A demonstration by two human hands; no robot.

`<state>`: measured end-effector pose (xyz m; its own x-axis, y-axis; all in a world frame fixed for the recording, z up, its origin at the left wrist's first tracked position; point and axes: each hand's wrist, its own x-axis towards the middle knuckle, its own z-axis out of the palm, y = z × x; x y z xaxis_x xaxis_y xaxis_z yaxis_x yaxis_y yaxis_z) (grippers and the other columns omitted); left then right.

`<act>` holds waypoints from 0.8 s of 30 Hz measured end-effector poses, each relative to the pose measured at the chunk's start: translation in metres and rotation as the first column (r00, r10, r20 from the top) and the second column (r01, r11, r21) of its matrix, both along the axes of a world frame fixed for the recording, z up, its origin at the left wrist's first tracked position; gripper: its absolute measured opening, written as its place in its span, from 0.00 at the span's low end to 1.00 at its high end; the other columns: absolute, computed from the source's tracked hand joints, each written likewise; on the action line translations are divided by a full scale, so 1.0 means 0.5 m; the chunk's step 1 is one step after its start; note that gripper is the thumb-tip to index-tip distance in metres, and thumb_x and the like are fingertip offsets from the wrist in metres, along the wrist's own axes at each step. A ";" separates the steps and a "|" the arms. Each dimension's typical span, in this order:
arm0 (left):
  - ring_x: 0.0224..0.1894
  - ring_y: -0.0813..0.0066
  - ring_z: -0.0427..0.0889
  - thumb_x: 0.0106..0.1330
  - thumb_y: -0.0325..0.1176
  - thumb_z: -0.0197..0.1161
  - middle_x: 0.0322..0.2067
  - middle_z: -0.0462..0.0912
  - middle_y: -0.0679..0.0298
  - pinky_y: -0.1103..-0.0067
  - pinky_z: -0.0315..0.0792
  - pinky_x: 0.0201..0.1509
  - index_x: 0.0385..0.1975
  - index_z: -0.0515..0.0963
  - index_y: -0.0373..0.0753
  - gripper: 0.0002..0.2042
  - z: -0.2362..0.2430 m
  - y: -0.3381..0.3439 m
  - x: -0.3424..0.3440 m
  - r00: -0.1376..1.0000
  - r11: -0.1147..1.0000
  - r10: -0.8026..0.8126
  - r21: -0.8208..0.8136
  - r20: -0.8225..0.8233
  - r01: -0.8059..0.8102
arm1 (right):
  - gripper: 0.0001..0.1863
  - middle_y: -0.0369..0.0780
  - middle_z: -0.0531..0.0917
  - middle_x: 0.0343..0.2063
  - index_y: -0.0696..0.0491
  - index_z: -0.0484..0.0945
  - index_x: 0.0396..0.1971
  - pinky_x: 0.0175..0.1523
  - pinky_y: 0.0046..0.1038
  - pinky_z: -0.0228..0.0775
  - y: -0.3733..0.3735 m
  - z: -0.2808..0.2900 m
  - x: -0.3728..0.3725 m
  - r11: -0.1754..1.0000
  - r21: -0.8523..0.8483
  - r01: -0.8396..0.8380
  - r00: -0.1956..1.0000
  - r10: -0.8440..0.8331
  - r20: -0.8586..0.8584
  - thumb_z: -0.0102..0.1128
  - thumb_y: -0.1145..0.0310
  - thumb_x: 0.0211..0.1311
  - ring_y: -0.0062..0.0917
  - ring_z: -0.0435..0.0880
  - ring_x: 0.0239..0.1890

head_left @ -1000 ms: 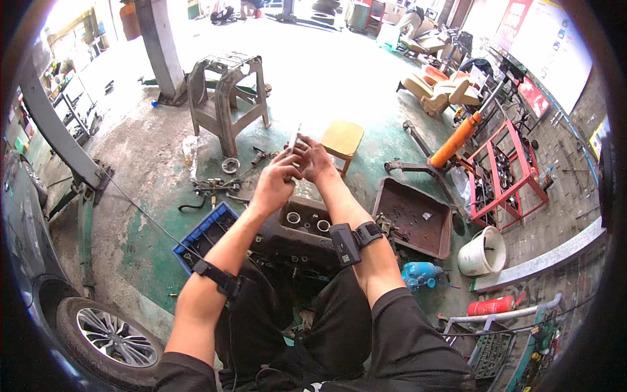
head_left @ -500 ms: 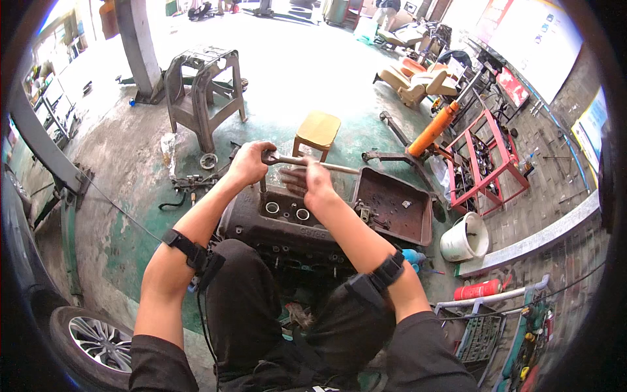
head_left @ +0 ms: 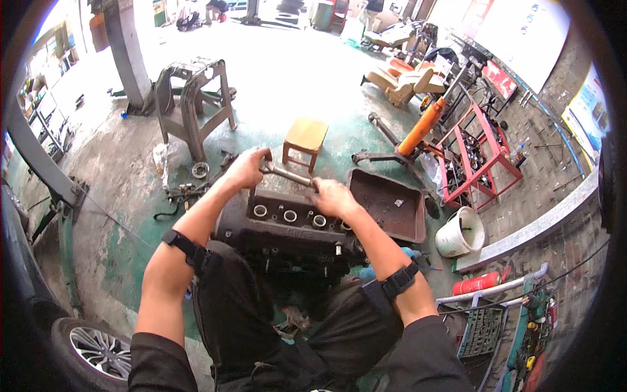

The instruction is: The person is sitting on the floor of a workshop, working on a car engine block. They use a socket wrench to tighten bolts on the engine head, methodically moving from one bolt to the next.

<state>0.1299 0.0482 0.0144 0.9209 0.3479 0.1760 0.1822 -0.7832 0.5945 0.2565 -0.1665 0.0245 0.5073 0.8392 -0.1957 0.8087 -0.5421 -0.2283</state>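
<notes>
Above the engine [head_left: 261, 227] a wrench [head_left: 290, 175] is slanting rightward; left hand [head_left: 247, 170] is clasping its head, right hand [head_left: 334, 198] its handle.

Daylight from twelve o'clock bleaches the green-and-grey concrete floor [head_left: 258, 98] to white glare; the black fabric trousers [head_left: 238, 294] at six look dim. Slight blur softens the bare right hand [head_left: 332, 198]; fisheye distortion bends the grey metal post [head_left: 46, 157] at nine.

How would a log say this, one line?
left hand: at one end of metal wrench | right hand: gripping other end | below: dark engine part
</notes>
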 end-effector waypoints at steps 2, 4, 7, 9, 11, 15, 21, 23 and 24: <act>0.47 0.46 0.75 0.45 0.17 0.55 0.38 0.76 0.48 0.66 0.70 0.50 0.40 0.72 0.36 0.19 -0.005 0.009 -0.009 1.000 0.999 0.012 0.047 -0.023 -0.011 | 0.17 0.52 0.81 0.40 0.55 0.73 0.44 0.50 0.44 0.74 0.003 -0.011 0.007 0.998 0.064 -0.026 0.999 0.028 -0.035 0.53 0.59 0.61 0.48 0.81 0.42; 0.47 0.46 0.74 0.47 0.18 0.55 0.40 0.74 0.48 0.66 0.69 0.51 0.41 0.71 0.36 0.18 -0.012 0.014 -0.018 0.999 0.998 -0.012 0.056 0.030 0.010 | 0.15 0.52 0.82 0.37 0.56 0.75 0.40 0.47 0.44 0.74 0.008 -0.008 0.004 0.983 0.152 -0.099 0.993 0.088 0.077 0.53 0.59 0.61 0.47 0.82 0.40; 0.49 0.47 0.73 0.47 0.17 0.54 0.44 0.72 0.49 0.65 0.68 0.53 0.43 0.71 0.38 0.19 -0.021 0.013 -0.029 0.999 0.999 0.027 0.023 0.025 -0.028 | 0.15 0.50 0.83 0.29 0.57 0.78 0.38 0.41 0.39 0.75 0.018 0.013 -0.010 0.962 0.191 -0.196 0.973 0.215 -0.086 0.57 0.60 0.61 0.42 0.83 0.33; 0.49 0.47 0.73 0.48 0.17 0.54 0.45 0.72 0.50 0.65 0.68 0.54 0.43 0.71 0.38 0.19 -0.026 0.009 -0.032 0.998 0.999 0.043 0.016 0.041 -0.044 | 0.15 0.49 0.83 0.26 0.61 0.76 0.37 0.34 0.35 0.77 0.024 0.025 -0.029 0.976 0.160 -0.151 0.935 0.193 -0.296 0.58 0.63 0.61 0.36 0.84 0.26; 0.53 0.47 0.73 0.49 0.18 0.53 0.51 0.71 0.50 0.67 0.68 0.57 0.48 0.72 0.41 0.22 -0.029 0.005 -0.034 0.997 0.997 0.068 0.036 0.030 -0.069 | 0.15 0.48 0.83 0.25 0.62 0.75 0.37 0.32 0.33 0.76 0.033 0.033 -0.055 0.989 0.146 -0.037 0.851 0.107 -0.514 0.57 0.64 0.62 0.34 0.84 0.25; 0.60 0.52 0.69 0.50 0.21 0.54 0.59 0.66 0.46 0.71 0.65 0.63 0.63 0.64 0.47 0.34 -0.041 0.004 -0.037 0.991 0.990 0.136 0.027 0.015 -0.137 | 0.20 0.49 0.83 0.29 0.60 0.79 0.39 0.44 0.34 0.75 0.045 0.035 -0.113 0.988 0.133 0.075 0.643 0.054 -0.764 0.56 0.57 0.60 0.36 0.84 0.35; 0.40 0.58 0.82 0.63 0.37 0.57 0.43 0.78 0.44 0.70 0.80 0.33 0.63 0.58 0.31 0.30 -0.030 0.002 -0.106 0.943 0.935 0.308 -0.147 -0.125 -0.324 | 0.16 0.45 0.84 0.25 0.61 0.75 0.39 0.31 0.28 0.75 0.079 0.009 -0.187 0.979 0.113 0.171 0.478 0.018 -0.878 0.55 0.60 0.64 0.30 0.85 0.25; 0.34 0.62 0.84 0.68 0.50 0.54 0.36 0.81 0.49 0.68 0.83 0.27 0.57 0.65 0.29 0.29 -0.008 -0.018 -0.154 0.925 0.743 0.316 -0.551 -0.210 -0.379 | 0.15 0.42 0.83 0.24 0.60 0.73 0.40 0.27 0.28 0.75 0.098 -0.003 -0.198 0.971 0.140 0.192 0.471 0.035 -0.881 0.55 0.61 0.66 0.28 0.83 0.23; 0.36 0.61 0.84 0.71 0.53 0.48 0.36 0.82 0.50 0.68 0.83 0.28 0.52 0.69 0.27 0.29 0.010 -0.025 -0.181 0.934 0.616 0.199 -0.703 -0.297 -0.355 | 0.21 0.37 0.80 0.20 0.61 0.81 0.31 0.30 0.28 0.67 0.103 -0.005 -0.198 0.960 0.217 0.176 0.619 0.064 -0.783 0.57 0.54 0.62 0.19 0.74 0.23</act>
<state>0.0395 0.0355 0.0193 0.7441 0.5322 -0.4038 0.4734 0.0064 0.8808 0.1574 -0.1148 0.0219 0.3115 0.8914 -0.3293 0.2305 -0.4070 -0.8838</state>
